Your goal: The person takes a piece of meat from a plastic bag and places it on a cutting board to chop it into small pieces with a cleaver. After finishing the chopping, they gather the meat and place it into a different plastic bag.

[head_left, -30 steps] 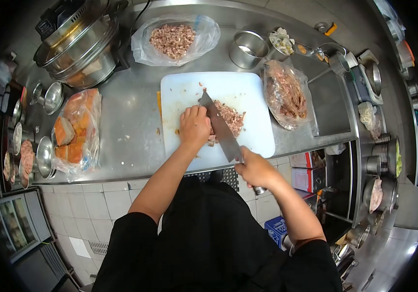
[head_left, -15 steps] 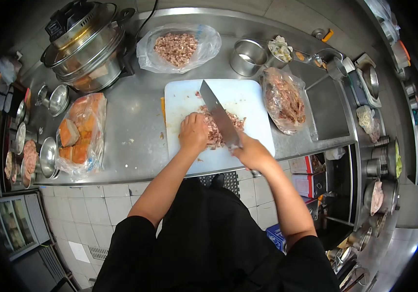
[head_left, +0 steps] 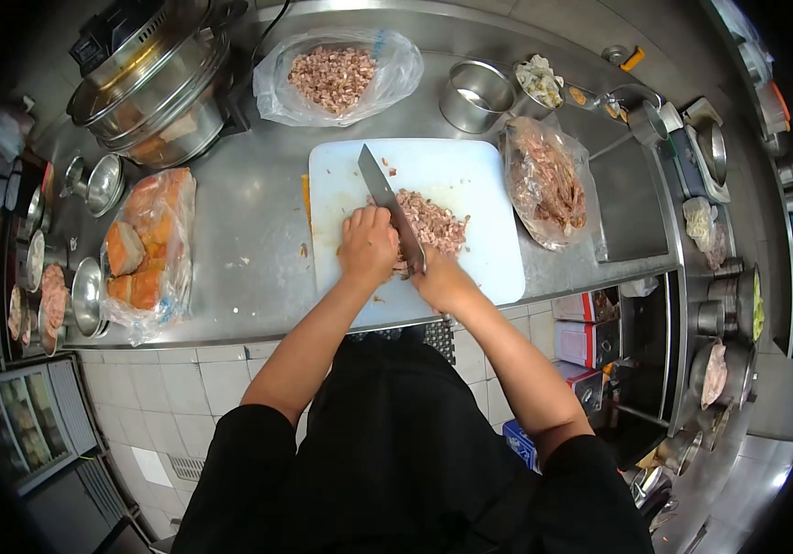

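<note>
My right hand is closed round the handle of a broad kitchen knife. The blade slants up and left over a white cutting board. Left of the blade, my left hand presses down with curled fingers on meat, mostly hidden beneath it; the fingertips are close to the steel. A pile of small diced meat lies on the board right of the knife. A few stray bits are scattered near the tip.
Behind the board lie a plastic bag of diced meat and a steel pot. A bag of meat touches the board's right side, near the sink. Bagged orange-skinned meat blocks lie left, below a large steel pot.
The knife and my right hand have moved left, bringing the blade closer to my left hand. More diced meat now shows right of the blade. The view has shifted slightly.
</note>
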